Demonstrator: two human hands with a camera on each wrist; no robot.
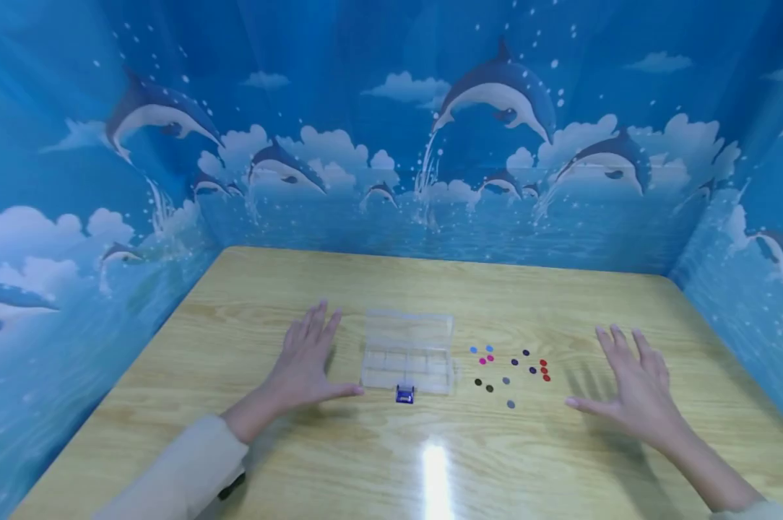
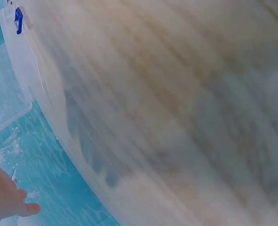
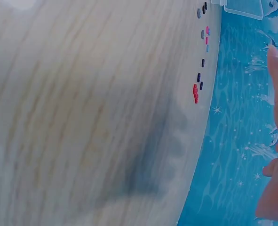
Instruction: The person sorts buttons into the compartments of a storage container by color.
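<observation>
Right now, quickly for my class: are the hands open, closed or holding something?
Left hand: open, holding nothing.
Right hand: open, holding nothing.

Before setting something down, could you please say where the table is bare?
Behind the open plastic box, towards the dolphin backdrop, and in front of the box's blue latch. Coloured discs crowd the patch between box and right hand.

Surface [image 1: 339, 462]: pale wood grain, smooth, glossy enough to return a bright light streak; case [image 1: 407, 349]: clear, smooth plastic; blue clip [image 1: 404, 394]: shiny, plastic-looking; discs [image 1: 511, 404]: plastic-looking, finish too small to judge; backdrop [image 1: 365, 72]: printed, cloth-like; sleeve [image 1: 183, 462]: matt cloth.
</observation>
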